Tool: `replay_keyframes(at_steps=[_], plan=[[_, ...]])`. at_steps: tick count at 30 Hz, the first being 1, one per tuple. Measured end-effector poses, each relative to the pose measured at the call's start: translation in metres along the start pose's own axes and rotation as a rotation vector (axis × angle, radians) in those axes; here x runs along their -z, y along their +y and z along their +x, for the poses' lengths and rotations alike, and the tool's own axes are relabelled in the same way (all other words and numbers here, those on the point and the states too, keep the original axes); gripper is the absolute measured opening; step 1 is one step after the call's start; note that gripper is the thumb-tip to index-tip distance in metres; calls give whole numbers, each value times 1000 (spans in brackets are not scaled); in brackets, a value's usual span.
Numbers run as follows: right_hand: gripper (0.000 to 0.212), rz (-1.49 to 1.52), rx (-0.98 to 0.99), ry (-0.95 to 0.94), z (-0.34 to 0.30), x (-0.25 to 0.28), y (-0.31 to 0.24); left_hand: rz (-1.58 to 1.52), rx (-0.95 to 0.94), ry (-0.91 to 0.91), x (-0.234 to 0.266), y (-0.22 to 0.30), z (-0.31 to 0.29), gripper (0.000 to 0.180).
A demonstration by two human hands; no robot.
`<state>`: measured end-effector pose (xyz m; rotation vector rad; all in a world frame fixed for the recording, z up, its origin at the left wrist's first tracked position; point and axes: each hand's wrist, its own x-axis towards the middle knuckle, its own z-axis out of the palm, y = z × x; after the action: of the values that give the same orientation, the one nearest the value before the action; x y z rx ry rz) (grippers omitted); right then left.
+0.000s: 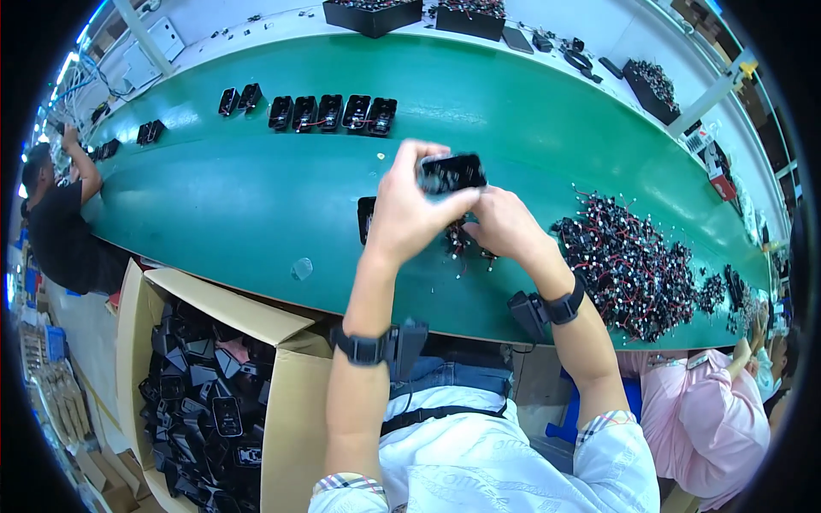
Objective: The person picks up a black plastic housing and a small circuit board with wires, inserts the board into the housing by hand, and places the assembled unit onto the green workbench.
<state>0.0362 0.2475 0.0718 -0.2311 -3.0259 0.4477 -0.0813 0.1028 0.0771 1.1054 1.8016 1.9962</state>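
My left hand (pixel 409 201) grips a small black plastic housing (pixel 453 173), tilted and raised above the green table. My right hand (pixel 506 224) is closed just below it, its fingers curled inward. What those fingers hold, if anything, is hidden. Under the hands lies a small cluster of black parts with wires (pixel 460 243). Another black housing (pixel 366 218) rests on the table, partly covered by my left wrist. Farther off, a row of open black housings (pixel 330 113) stands side by side, with red wires showing in some of them.
A large heap of small wired parts (pixel 629 269) covers the right of the green table (pixel 214 197). At lower left stands an open cardboard box (pixel 295 402) full of black housings. Black bins (pixel 372 17) line the back shelf. One person (pixel 64 209) works at left, another in pink (pixel 705 419) at right.
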Motion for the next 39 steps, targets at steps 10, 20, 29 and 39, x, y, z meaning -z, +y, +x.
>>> replay_keyframes(at_steps=[10,20,29,39], plan=[[11,811,-141,370,-72,21,-24,-603,254,-41,21,-31,-113,61],[20,907,69,499,-110,26,-74,-957,360,-347,8,-3,-121,85],[21,637,28,417,-111,30,-87,-761,334,-274,0,-3,-127,109],[18,591,264,372,-96,25,-80,-1038,843,-304,7,18,-127,80]])
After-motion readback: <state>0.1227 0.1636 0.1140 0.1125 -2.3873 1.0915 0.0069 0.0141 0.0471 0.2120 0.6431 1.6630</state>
